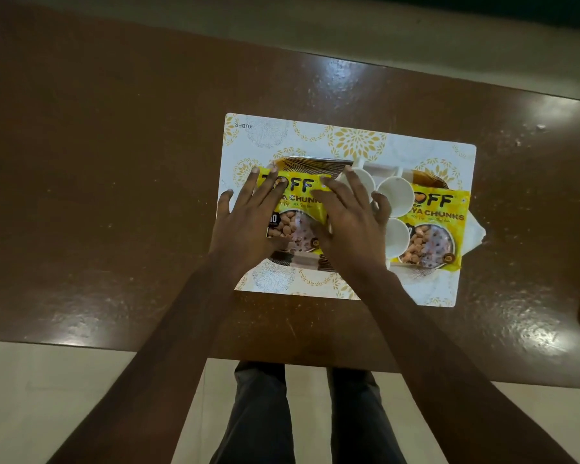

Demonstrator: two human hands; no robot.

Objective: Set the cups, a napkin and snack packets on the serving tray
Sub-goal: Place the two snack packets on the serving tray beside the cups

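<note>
Hands pressed down on a snack packet as a serving tray neared its full load. The person's left hand (248,214) and right hand (349,217) both lay flat with fingers straight and spread, gripping nothing, on the left soya chunks packet (297,226). That packet rested on the serving tray (318,161), whose dark, gold-striped rim showed above and below it. Three white cups (395,195) stood bunched at the tray's middle, and the right soya chunks packet (436,226) lay just beyond them. The white napkin (474,231) poked out from under that packet, past the edge of the gold-flowered placemat (315,135) and over the glossy brown worktop (114,162).

The main risk appeared to be the cups. The right hand's fingertips reached onto the nearest cup, and the packet's edge sat against the cluster. A sideways nudge while smoothing the packet could have tipped a cup or pushed it into its neighbours. The foil looked slick, so a packet pressed off-centre might have slid over the rim. The placemat could also have skated on the shiny worktop under a hard push. The overhanging napkin seemed liable to snag and drag if the tray were shifted.
</note>
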